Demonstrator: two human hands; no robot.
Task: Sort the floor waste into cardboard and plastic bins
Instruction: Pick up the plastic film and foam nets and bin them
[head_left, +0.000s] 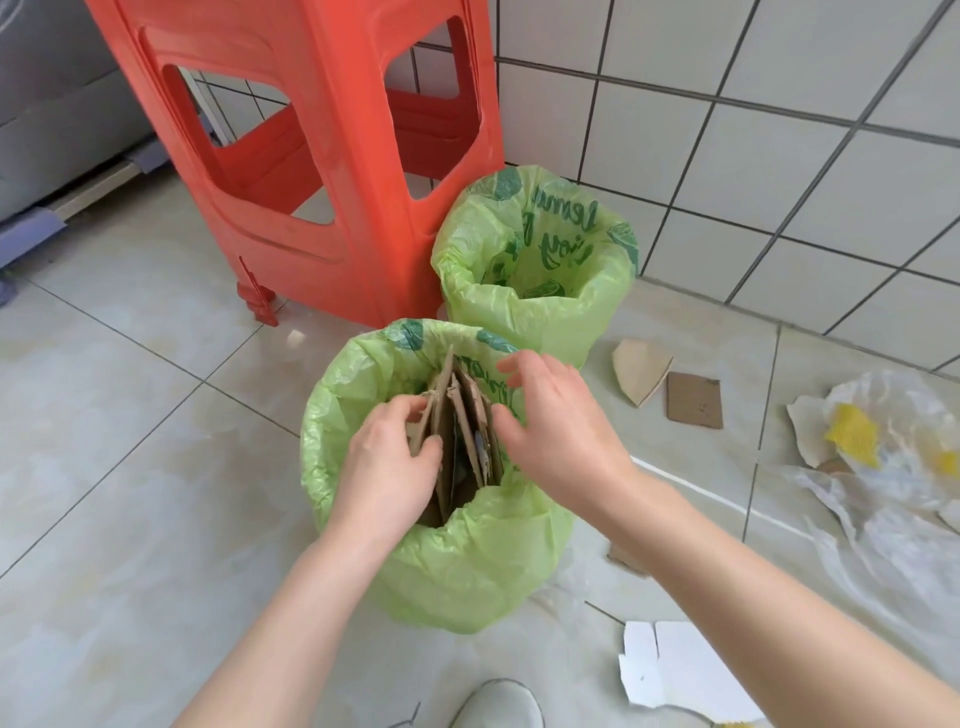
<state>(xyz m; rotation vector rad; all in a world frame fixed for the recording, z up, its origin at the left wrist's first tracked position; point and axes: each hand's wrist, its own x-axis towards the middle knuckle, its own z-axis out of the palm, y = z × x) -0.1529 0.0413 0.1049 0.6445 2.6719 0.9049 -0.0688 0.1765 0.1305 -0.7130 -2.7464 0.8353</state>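
Your left hand (387, 467) pinches the edge of an upright cardboard sheet (427, 423), thumb on one face, fingers curled over the other. Just beside it, your right hand (558, 434) hovers with fingers spread and loosely bent, holding nothing. Both hands are over the near bin (363, 395), lined with a green bag; more cardboard pieces (470, 415) stand on edge inside it, between your hands. Beyond your right hand stands the far bin (540, 322), also green-lined. Beyond your left hand is a red plastic stool (332, 156). Out past your right hand, on the tiled floor (130, 467), lie two cardboard scraps (693, 400), crumpled clear plastic (883, 493) and, nearer you, a white card piece (680, 670).
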